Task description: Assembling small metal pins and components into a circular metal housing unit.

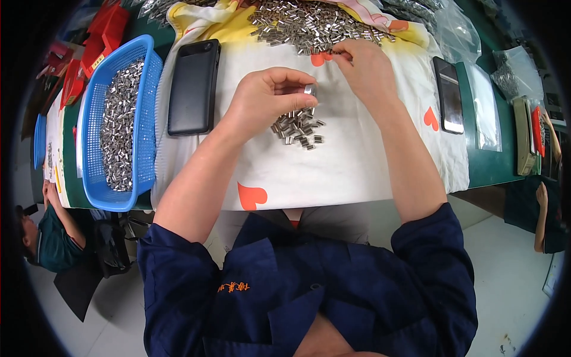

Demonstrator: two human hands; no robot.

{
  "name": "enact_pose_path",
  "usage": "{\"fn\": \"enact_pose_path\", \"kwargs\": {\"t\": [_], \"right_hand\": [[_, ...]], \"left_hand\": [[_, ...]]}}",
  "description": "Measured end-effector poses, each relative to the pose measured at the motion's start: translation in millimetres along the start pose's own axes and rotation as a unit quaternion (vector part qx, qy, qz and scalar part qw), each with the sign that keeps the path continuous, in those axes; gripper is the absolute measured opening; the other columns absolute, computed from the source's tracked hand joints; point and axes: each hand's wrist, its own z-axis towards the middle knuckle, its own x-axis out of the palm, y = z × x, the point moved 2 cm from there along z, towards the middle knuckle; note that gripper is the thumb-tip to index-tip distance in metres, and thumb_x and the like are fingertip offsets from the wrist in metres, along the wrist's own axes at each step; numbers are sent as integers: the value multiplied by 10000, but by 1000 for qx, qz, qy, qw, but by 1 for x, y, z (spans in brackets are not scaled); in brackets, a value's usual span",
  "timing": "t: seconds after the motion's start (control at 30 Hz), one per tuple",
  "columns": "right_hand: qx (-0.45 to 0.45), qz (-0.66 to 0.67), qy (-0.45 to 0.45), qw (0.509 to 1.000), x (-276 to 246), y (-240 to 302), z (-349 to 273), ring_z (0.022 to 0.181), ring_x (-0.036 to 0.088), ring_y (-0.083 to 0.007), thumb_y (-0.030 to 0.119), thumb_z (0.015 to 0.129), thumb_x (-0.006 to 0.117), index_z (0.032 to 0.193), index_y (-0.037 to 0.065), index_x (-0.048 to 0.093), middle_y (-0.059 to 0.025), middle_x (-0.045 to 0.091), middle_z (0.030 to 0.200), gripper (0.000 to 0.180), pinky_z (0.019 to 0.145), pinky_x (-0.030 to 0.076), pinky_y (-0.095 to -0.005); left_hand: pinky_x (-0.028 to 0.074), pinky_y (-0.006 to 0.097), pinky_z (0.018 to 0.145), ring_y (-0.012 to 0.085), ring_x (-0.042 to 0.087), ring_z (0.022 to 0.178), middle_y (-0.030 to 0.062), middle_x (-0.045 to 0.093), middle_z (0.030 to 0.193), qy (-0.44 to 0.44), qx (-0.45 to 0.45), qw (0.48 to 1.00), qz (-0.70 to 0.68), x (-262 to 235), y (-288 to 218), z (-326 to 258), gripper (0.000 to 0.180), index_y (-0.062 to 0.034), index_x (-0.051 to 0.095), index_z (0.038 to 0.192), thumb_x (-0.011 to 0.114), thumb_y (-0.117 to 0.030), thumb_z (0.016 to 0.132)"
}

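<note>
My left hand (264, 98) is closed in a pinch, with a small shiny metal cylinder (310, 89) between thumb and fingertips. Just beneath it, a small heap of metal cylinders (300, 130) lies on a white cloth (357, 160) with red hearts. Farther off spreads a large pile of similar metal cylinders (309, 30), on a yellow-patterned part of the cloth. At that pile's near right edge, the thumb and fingers of my right hand (369, 71) are pressed together. Whatever they grip is too small to make out.
Left of the cloth stands a blue plastic basket (151, 77) holding many metal cylinders. Beside it lies a black case-like slab (193, 89). A phone (449, 95) and clear plastic bags (458, 35) are at the right. Other people sit at both sides.
</note>
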Motion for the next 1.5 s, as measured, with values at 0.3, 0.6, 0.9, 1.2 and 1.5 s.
{"fn": "enact_pose_path", "kwargs": {"t": [0.3, 0.6, 0.9, 1.2, 1.5], "right_hand": [[80, 191, 84, 975, -23, 28, -11, 670, 558, -161, 88, 728, 582, 774, 25, 600, -54, 601, 724, 80, 627, 445, -268], [56, 350, 155, 922, -22, 46, -19, 647, 533, -82, 54, 718, 591, 785, 19, 607, -9, 589, 702, 77, 609, 436, -211], [-43, 246, 74, 966, -21, 51, -24, 602, 556, -127, 82, 709, 622, 759, 28, 600, -36, 584, 675, 77, 562, 445, -236], [103, 314, 201, 922, -17, 15, -10, 613, 491, -72, 103, 720, 639, 829, 47, 620, 8, 567, 677, 123, 591, 418, -203], [-59, -45, -8, 997, -2, 11, -6, 774, 553, -267, 130, 746, 564, 807, 59, 628, -101, 594, 760, 114, 705, 434, -355]], "left_hand": [[484, 203, 705, 88, 585, 762, 53, 616, 825, -2, 4, 998, -62, -6, 1, 1, 247, 27, 584, 957, 660, -10, 725], [495, 226, 713, 121, 592, 790, 85, 610, 884, -8, 19, 994, -105, -10, 2, 1, 256, 39, 559, 982, 643, -11, 746], [495, 220, 699, 115, 596, 763, 90, 623, 847, -20, 18, 997, -77, -8, 0, 0, 260, 49, 561, 985, 641, -17, 747], [468, 180, 676, 71, 574, 740, 30, 619, 806, 31, -8, 999, 4, -5, -3, -4, 244, 8, 612, 955, 669, -29, 721], [486, 209, 718, 98, 593, 769, 62, 622, 844, 16, -5, 998, -56, -5, -3, 0, 243, 27, 588, 972, 640, -13, 738]]}}
